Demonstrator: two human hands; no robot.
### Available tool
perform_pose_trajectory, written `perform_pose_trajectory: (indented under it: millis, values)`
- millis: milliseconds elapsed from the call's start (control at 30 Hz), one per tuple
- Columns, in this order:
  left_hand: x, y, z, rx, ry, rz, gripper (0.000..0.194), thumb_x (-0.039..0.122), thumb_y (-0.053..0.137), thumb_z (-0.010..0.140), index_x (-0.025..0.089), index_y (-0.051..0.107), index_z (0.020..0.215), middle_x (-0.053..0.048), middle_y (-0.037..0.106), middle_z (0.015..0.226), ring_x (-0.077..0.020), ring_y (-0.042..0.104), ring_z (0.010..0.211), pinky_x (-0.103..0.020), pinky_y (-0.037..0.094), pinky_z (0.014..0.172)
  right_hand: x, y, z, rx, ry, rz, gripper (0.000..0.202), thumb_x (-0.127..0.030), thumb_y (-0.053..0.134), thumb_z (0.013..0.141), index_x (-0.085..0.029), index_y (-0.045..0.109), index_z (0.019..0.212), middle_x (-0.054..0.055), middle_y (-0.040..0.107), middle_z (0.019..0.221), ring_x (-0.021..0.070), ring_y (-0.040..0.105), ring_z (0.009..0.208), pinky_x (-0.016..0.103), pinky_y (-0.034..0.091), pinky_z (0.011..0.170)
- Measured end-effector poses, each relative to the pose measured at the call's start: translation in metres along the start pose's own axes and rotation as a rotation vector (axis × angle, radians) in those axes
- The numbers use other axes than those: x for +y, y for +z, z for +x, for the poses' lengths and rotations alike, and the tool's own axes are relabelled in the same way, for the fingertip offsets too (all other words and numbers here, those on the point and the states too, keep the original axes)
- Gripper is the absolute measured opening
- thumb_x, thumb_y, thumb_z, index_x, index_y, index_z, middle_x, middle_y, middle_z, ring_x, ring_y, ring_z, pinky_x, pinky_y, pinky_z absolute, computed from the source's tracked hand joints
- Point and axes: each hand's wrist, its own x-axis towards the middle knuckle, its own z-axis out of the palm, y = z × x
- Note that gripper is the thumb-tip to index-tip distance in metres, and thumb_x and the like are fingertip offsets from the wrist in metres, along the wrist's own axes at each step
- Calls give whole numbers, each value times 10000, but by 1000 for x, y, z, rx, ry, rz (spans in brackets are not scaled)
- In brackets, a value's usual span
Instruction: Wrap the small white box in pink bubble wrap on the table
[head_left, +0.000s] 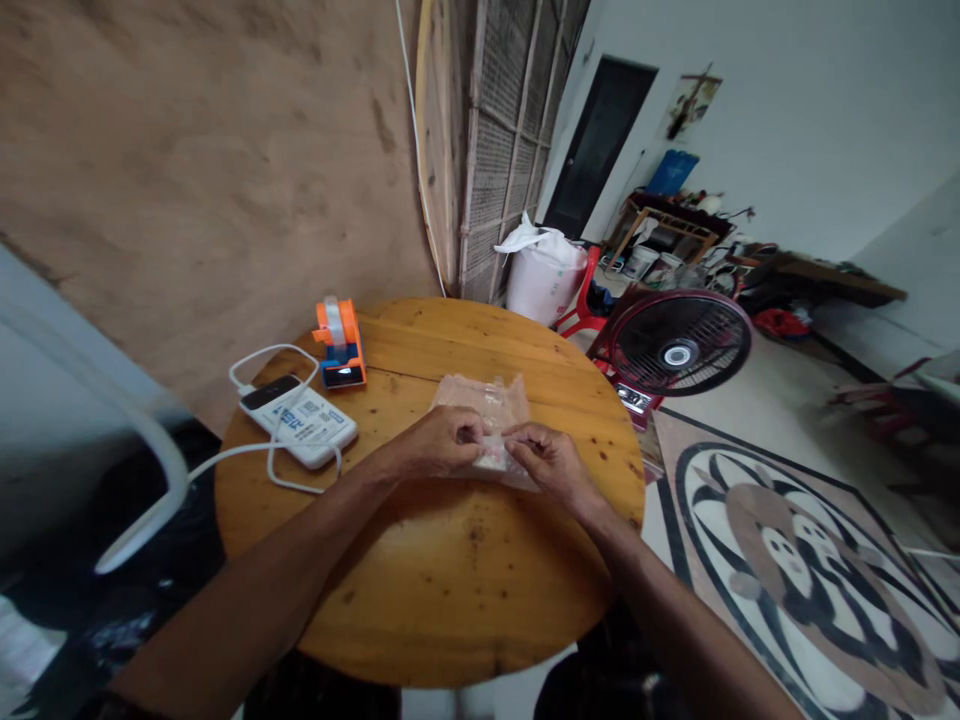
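My left hand (442, 440) and my right hand (551, 462) are close together over the middle of the round table, both with fingers pinched. Between their fingertips stretches a short, whitish see-through strip of clear tape (492, 443). Right under it, a sheet of clear bubble wrap (487, 398) lies on the wood, its near part partly covered by my hands. Whether the strip touches the wrap, I cannot tell. An orange and blue tape dispenser (352, 345) with a roll of clear tape stands beyond my left hand.
On the left of the wooden table (472, 590) lie a white power bank (319, 430) and a dark phone (270, 391), with a white cable looping around them. A fan (679, 345) stands past the right edge. Behind the table are a white sack (544, 275) and a red chair (581, 300).
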Motion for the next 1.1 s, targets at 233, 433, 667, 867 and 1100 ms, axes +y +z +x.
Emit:
perform_pose_trajectory:
  millis: [233, 433, 667, 867, 1100]
  values:
    - [-1, 0, 2, 40, -41, -12, 181, 226, 540, 708, 146, 610, 854, -2, 622, 783, -143, 561, 729, -228, 433, 652, 7, 2, 6, 44, 84, -63, 198, -339, 597, 781, -174, 599, 671, -29, 497, 569, 107, 434, 517, 208, 339, 489]
    - [-8, 3, 3, 54, -22, -71, 334, 181, 523, 675, 146, 605, 998, -36, 645, 961, -179, 591, 885, -262, 471, 760, 6, -2, 7, 47, 96, -172, 229, -366, 593, 797, -183, 567, 661, -22, 520, 585, 119, 455, 533, 219, 344, 504]
    - [-4, 2, 3, 23, -36, -93, 360, 193, 498, 674, 128, 617, 1008, -50, 650, 965, -183, 588, 896, -276, 467, 803, -7, -1, 0, 93, -245, -570, 164, -228, 530, 877, -192, 588, 1026, 95, 612, 1013, 216, 564, 919, 320, 441, 793]
    - [-3, 2, 3, 17, -41, -93, 398, 195, 483, 661, 124, 621, 1028, -51, 664, 966, -178, 599, 883, -268, 472, 793, -14, -2, 5, -9, -445, -813, 187, -163, 494, 903, -189, 678, 881, 86, 626, 981, 216, 506, 902, 334, 365, 776]
    - [2, -1, 2, -1, -39, -109, 346, 196, 473, 688, 143, 633, 990, -44, 666, 978, -180, 595, 920, -265, 468, 832, -36, -9, 2, -186, -441, -893, 248, -361, 525, 928, -173, 685, 915, 80, 639, 983, 221, 485, 928, 372, 296, 840]
